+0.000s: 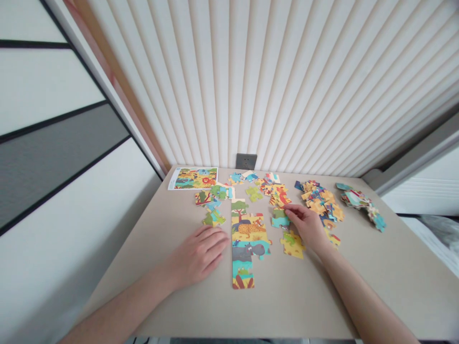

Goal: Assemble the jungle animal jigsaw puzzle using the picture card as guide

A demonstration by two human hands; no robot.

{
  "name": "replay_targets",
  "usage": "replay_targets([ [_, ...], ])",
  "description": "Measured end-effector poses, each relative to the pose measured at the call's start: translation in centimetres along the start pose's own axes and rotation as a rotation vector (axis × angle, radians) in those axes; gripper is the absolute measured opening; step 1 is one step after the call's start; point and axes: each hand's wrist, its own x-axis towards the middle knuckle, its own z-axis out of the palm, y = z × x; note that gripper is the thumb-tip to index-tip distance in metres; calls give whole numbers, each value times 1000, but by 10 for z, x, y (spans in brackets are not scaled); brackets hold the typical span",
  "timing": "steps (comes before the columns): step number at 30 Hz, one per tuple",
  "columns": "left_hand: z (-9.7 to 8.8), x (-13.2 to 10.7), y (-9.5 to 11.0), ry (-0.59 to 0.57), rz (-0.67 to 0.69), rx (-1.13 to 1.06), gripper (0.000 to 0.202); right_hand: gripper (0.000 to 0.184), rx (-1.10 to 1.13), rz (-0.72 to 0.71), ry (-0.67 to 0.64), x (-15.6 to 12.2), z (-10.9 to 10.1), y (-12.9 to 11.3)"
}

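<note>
**Right grip (304, 227) closes on a teal jigsaw piece (279, 220)**

The right grip's fingers and thumb are bunched on the teal jigsaw piece, which lies to the grip's left, just beside the upper half of an assembled jigsaw column (247, 229). That column runs along its long axis from the near side of the worktop (322, 306) toward the wall. The right hand is nearer the piece; the left grip (199, 255) lies open and palm down across the column, fingertips just short of its edge. A yellow crocodile piece (292, 244) sits just below the right grip. Further out are a heap of loose pieces (321, 200), a smaller pile (360, 203), and a picture sheet (192, 178).
</note>
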Motion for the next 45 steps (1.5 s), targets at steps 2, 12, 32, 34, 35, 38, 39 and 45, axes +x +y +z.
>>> replay_targets([
  [2,-3,-5,-11,58,-146,45,32,41,-28,-12,-15,-1,1,-3],
  [12,5,-22,-39,74,-395,109,35,30,-220,-232,-46,-6,3,-2],
  [32,-11,-13,-22,11,-324,-79,37,32,-295,-187,15,-28,-21,11],
  [34,-9,-13,-21,19,-345,-86,41,31,-288,-180,0,-29,-20,8],
  [35,-8,-13,-21,15,-356,-87,48,31,-285,-177,-7,-29,-19,6],
  [38,-7,-13,-22,-17,-359,-83,70,31,-288,-173,-18,-31,-17,1],
  [39,-7,-13,-23,-30,-350,-84,71,31,-291,-175,-16,-31,-17,-1],
  [45,-9,-11,-26,-59,-332,-106,58,30,-285,-167,-9,-33,-16,-6],
])
